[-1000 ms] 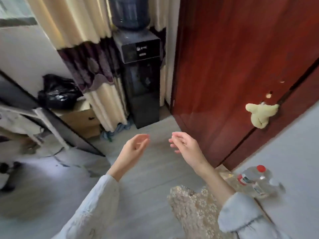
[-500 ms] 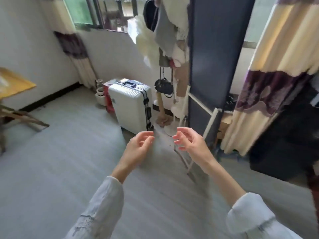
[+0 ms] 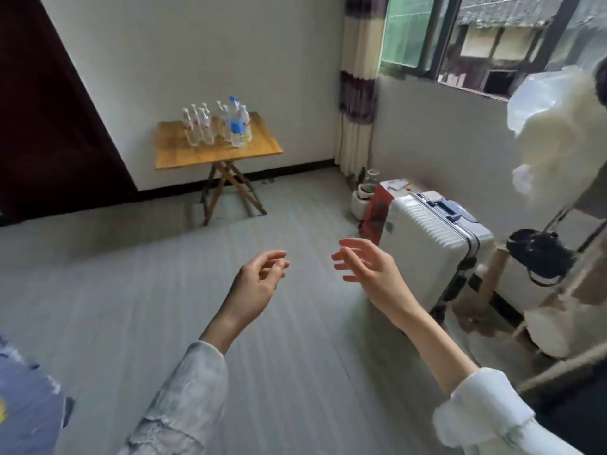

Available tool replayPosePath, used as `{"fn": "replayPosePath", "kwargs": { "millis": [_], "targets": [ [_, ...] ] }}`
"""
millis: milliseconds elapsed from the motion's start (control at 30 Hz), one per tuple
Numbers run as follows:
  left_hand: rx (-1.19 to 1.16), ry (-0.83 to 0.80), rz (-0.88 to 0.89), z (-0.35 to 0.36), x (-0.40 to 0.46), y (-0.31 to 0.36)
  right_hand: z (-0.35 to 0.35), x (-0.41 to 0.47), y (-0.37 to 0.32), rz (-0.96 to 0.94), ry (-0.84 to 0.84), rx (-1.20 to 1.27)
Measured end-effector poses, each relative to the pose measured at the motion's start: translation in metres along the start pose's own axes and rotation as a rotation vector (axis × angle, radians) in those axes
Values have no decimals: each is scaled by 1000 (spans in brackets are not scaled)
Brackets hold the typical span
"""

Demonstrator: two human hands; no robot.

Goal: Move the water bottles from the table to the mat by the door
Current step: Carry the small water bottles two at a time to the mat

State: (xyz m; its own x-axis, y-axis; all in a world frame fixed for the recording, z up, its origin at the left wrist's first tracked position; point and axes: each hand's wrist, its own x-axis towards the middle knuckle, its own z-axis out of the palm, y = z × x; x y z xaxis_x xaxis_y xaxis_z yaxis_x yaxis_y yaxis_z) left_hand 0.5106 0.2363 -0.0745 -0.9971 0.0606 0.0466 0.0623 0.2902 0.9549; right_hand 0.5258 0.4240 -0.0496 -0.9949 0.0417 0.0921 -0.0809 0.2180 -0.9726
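Several clear water bottles (image 3: pixel 200 126) stand upright in a cluster on a small wooden folding table (image 3: pixel 259 149) against the far wall. One taller bottle with a blue label (image 3: pixel 237 124) stands among them. My left hand (image 3: pixel 259 284) and my right hand (image 3: pixel 368 267) float in front of me over the grey floor, far short of the table. Both hold nothing, with fingers loosely curled and apart. The mat and its door are out of view.
A white suitcase (image 3: pixel 437 241) stands on the floor to the right, with a red box (image 3: pixel 377 211) and small pots behind it. A clothes rack with a black bag (image 3: pixel 542 254) fills the right edge. A dark door (image 3: pixel 42 103) is at the far left.
The view has swung left from the red door and the mat with a bottle, past the suitcase, to the table across the room. My empty hands have kept their pose.
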Motion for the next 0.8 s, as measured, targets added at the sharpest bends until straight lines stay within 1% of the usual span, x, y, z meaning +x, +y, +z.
{"fn": "replayPosePath", "kwargs": {
  "millis": [200, 433, 633, 800],
  "targets": [
    [12, 168, -29, -40, 105, -4, 28, 145, -3, -56, -146, 1],
    [15, 326, -52, -97, 216, -28, 82, 285, 1, -86, -308, 15],
    [-1, 338, -76, -136, 332, -70, 135, 411, 25, -89, -356, -12],
    [-10, 338, -63, -191, 447, -96, 189, 534, 21, -86, -334, -11]
  ]
}}
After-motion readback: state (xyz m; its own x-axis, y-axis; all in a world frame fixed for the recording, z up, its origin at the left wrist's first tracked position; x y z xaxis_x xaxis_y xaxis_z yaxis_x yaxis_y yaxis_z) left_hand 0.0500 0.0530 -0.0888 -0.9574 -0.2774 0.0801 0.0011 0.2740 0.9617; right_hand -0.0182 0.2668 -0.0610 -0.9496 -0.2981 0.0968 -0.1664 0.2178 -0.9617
